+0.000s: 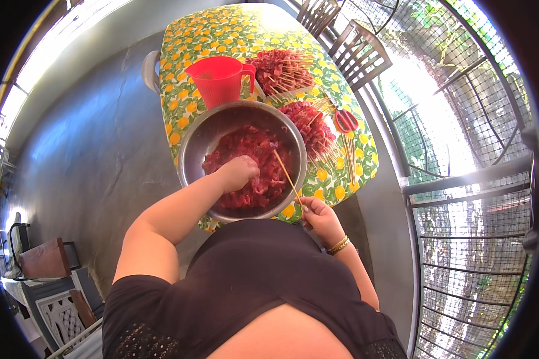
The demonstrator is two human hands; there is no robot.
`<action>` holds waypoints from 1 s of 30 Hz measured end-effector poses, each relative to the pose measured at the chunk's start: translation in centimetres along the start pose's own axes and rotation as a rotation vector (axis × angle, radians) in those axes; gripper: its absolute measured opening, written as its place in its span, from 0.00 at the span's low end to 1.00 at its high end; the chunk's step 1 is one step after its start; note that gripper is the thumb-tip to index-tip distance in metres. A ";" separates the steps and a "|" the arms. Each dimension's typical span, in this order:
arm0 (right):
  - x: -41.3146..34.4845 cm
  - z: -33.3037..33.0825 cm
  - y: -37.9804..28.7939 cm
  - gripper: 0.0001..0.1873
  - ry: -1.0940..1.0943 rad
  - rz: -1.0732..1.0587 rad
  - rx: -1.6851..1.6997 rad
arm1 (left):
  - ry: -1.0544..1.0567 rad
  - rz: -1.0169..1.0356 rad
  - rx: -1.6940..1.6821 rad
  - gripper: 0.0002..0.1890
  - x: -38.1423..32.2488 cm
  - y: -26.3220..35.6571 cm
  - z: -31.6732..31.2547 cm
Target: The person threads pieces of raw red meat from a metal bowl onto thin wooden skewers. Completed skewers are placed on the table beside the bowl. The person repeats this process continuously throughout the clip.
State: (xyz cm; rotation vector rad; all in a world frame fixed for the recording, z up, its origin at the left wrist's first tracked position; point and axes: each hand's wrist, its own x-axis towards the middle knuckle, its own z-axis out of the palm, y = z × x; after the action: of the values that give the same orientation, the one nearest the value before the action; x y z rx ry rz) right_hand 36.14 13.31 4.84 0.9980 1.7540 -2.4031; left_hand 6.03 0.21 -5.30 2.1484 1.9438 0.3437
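Note:
A wide stainless steel bowl (193, 152) holds a heap of raw red meat pieces (245, 139). My left hand (240, 171) is down in the bowl with its fingertips at the meat; the fingers are partly hidden, so I cannot tell whether they grip a piece. Between the thumb and fingers of my right hand (319, 217), just outside the near right rim, is a thin bamboo skewer (286, 174). It slants up and left over the bowl, and no meat shows on it.
Right of the bowl lies a pile of skewered raw meat (312, 128); another skewered-meat pile (280, 69) sits behind it. Red-handled scissors (346, 120) and loose bamboo skewers (350, 155) lie at the right. A red plastic pitcher (218, 85) stands behind the bowl on the lemon-print tablecloth (179, 94).

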 end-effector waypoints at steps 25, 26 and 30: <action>1.5 6.1 -5.4 0.12 0.157 -0.823 -1.030 | 0.843 -0.341 -2.146 0.14 1.1 3.4 -10.9; 1.4 6.1 -5.5 0.12 0.159 -0.842 -1.029 | 0.854 -0.330 -2.153 0.13 1.1 3.4 -11.0; 1.1 6.2 -5.5 0.14 0.158 -0.803 -1.072 | 0.849 -0.319 -2.160 0.12 0.9 3.6 -11.3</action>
State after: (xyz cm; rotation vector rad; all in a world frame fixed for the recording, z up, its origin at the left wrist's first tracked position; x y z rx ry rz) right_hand 30.27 10.42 10.10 0.3386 3.2957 -1.0510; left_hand 5.90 0.87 6.60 0.1659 0.7073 2.0648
